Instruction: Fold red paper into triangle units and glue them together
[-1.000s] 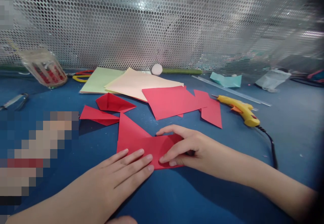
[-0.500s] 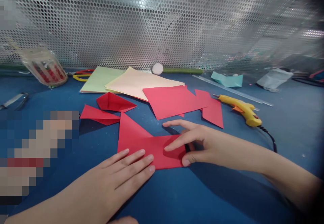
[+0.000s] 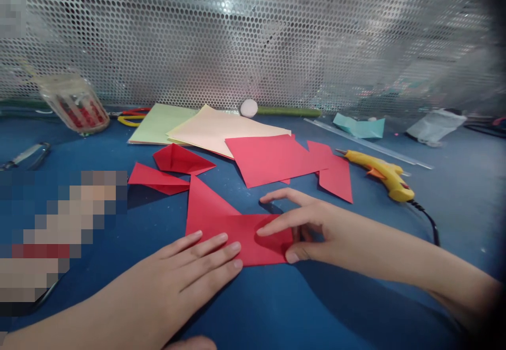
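A perforated metal panel (image 3: 221, 39) rises behind a blue desk (image 3: 253, 308), where two bare hands are at a folded red paper (image 3: 237, 226). The left hand (image 3: 177, 273), over the paper's near left part, lies palm down, its straight fingers (image 3: 221, 255) flat on the surface and gripping nothing. The right hand (image 3: 318, 226) is at the opposite end, thumb and index finger parted and curved, closed on nothing that shows. The paper lies on the desk in front of the person, its long axis running left to right, a pointed flap reaching away at the far left corner. It is directly beneath the left fingers; from the right hand it extends leftward. Beyond it, apart, are a loose red sheet (image 3: 272, 157) and, farther right, a yellow glue gun (image 3: 389, 173). In the finest detail, the right thumb (image 3: 302, 251) is at the paper's near right corner, the index fingertip (image 3: 264, 230) over its face, contact there unclear.
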Demonstrator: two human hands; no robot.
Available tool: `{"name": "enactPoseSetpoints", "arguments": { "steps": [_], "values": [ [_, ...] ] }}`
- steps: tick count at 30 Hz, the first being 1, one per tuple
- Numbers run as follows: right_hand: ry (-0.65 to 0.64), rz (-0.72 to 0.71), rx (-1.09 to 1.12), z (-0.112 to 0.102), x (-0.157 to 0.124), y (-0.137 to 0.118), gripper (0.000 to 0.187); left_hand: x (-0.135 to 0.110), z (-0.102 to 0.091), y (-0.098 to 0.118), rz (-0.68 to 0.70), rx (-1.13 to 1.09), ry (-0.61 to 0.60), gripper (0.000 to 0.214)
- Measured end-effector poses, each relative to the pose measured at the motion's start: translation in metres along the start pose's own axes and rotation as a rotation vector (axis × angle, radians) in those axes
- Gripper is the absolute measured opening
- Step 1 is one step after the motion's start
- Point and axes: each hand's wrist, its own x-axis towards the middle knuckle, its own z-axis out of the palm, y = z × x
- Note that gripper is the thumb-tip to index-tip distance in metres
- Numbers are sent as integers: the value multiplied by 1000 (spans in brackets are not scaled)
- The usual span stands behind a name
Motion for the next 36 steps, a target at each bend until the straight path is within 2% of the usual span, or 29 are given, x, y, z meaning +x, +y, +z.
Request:
{"name": "enactPoseSetpoints", "arguments": {
  "steps": [4,9,14,18,23,27,32,36],
  "values": [
    [3,1,-1,2,-2,-1,33,-1,-3,-3,42,69,-11,58],
    [-21,-68,-24,4,-4,-3,36,-4,-3,-7,87,244,85,40],
    [-26,-144,-82,6,-5,-7,43,-8,-5,-11,82,242,86,44],
    [27,-217,-111,8,-5,-11,41,-5,-11,-15,-4,136,117,34],
    [71,-266,-117,17,1,-12,13,3,-17,-18,-111,1,116,25],
    [186,-314,-112,26,9,-8,8,7,-18,-18,-179,-28,70,27],
    [224,-341,19,32,13,-4,25,8,-20,-15,-231,16,24,31],
    [186,-337,-27,32,12,-2,31,9,-21,-19,-232,81,-12,40]
  ]
}}
